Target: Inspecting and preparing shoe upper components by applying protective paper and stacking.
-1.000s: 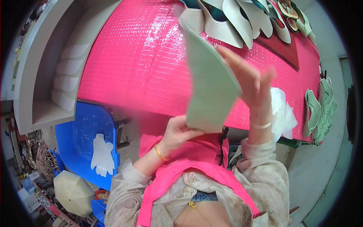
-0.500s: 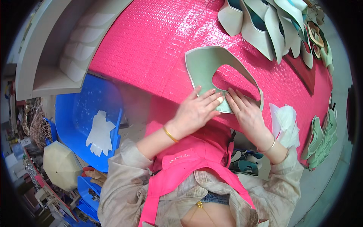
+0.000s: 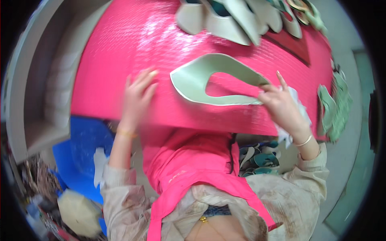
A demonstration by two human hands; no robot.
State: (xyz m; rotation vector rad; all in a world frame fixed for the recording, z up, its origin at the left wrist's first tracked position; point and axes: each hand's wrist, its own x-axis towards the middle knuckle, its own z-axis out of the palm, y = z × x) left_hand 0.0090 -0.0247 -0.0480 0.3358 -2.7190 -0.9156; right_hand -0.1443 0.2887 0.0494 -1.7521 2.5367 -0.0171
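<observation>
Gripped at its right end by the right hand [image 3: 279, 105], a curved pale green piece [image 3: 191, 80] stretched leftward across the frame's centre. The fingers were closed on it, one finger raised, the forearm coming from lower right. At centre-left, the blurred left hand [image 3: 138, 96], empty and loosely spread, showed against the pink tabletop [image 3: 120, 52].
</observation>
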